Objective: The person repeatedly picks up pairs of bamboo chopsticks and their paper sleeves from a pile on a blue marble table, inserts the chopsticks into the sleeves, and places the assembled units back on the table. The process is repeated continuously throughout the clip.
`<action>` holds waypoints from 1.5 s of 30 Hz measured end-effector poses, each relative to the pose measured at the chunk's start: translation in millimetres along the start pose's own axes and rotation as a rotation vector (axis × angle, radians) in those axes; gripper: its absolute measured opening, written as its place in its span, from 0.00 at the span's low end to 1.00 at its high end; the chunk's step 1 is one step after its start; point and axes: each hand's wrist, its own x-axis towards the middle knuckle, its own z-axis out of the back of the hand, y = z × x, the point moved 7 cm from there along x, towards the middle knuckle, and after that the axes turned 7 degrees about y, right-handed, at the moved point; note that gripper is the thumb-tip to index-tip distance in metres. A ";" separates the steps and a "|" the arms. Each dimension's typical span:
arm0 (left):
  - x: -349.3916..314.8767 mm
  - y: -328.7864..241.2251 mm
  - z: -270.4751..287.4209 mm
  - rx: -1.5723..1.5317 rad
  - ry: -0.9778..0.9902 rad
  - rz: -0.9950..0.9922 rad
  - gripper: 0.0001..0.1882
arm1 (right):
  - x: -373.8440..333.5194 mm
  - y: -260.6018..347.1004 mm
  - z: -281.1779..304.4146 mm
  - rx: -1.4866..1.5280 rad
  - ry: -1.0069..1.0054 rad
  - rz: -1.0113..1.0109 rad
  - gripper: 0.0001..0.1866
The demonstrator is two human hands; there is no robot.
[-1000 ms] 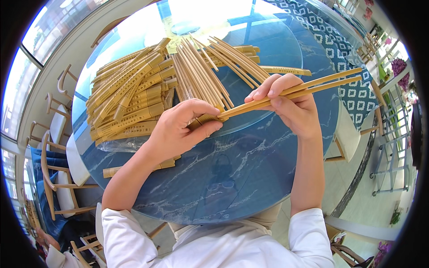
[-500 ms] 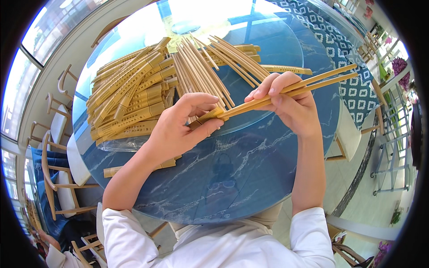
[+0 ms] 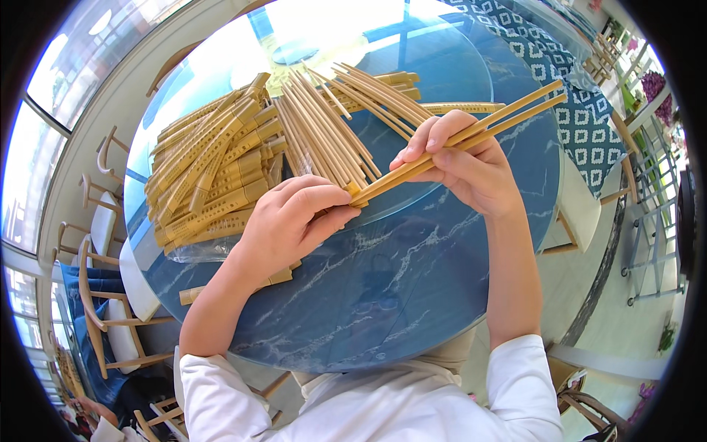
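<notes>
Here's your right hand (image 3: 480,175), fingers and thumb pinched around a pair of chopsticks (image 3: 390,178), and over on the other side your left hand (image 3: 294,212) is curled tight, gripping a gold paper sleeve (image 3: 355,191) that mostly hides inside the fist. Now the line that counts: the pair runs on a slant, far ends up and out past your right hand, near ends down and left, right at the sleeve's mouth by your left fingertips. The sleeve lies to the left of your right hand and a little nearer your body; whether the tips are inside or only touching, you can't tell from here. Left hand nearest the mouth, right hand partway along the sticks!

Just beyond your left fingers, a bundle of loose chopsticks (image 3: 317,131) fans away from you. Left of that, a big heap of gold sleeves (image 3: 210,166); to the right, a second batch of sticks (image 3: 387,104). It all sits on the blue marbled table (image 3: 398,317), with chairs (image 3: 121,324) off left.
</notes>
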 end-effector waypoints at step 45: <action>-4.7 27.3 -26.3 -0.546 0.235 0.472 0.25 | -4.4 -22.5 10.7 -0.131 -0.096 -0.206 0.05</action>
